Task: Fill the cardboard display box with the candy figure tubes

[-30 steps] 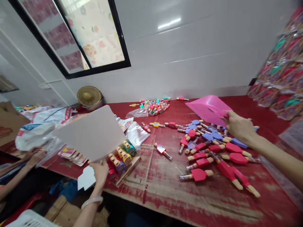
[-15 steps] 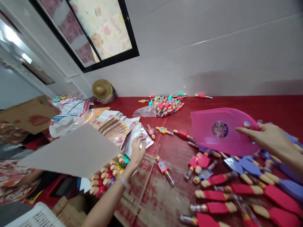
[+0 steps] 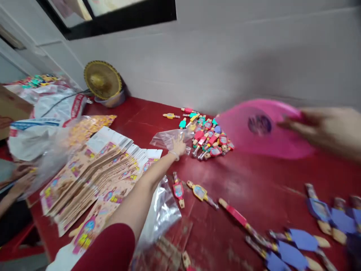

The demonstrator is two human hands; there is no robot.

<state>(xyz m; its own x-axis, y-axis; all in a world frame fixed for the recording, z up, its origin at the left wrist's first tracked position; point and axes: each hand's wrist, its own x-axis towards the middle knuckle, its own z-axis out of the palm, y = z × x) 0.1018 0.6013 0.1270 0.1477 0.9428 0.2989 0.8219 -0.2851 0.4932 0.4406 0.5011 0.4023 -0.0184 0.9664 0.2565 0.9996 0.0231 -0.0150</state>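
My left hand (image 3: 178, 146) reaches far forward over the red table, fingers stretched out, on or just above a clear plastic bag (image 3: 163, 138). Right beside it lies a pile of small toy-like pieces with clear tubes (image 3: 210, 139), in red, green, yellow and blue. My right hand (image 3: 332, 126), blurred, grips a thin, bendy pink plastic sheet (image 3: 237, 128) with a round dark sticker. The sheet is held up over the table, its left edge close to the pile. A red piece (image 3: 178, 190) and a yellow piece (image 3: 199, 191) lie nearer to me.
Stacked printed cards (image 3: 93, 180) cover the left side, with a clear bag (image 3: 166, 207) beside them. Purple pieces (image 3: 293, 252) lie at the front right. A round yellow-rimmed object (image 3: 103, 79) stands by the wall (image 3: 225, 67). Another person's hands (image 3: 21, 180) show at far left.
My left hand has gone forward from the bag beside the cards to the clear bag by the pile. The pink sheet now reaches the pile's right side. The view has shifted closer.
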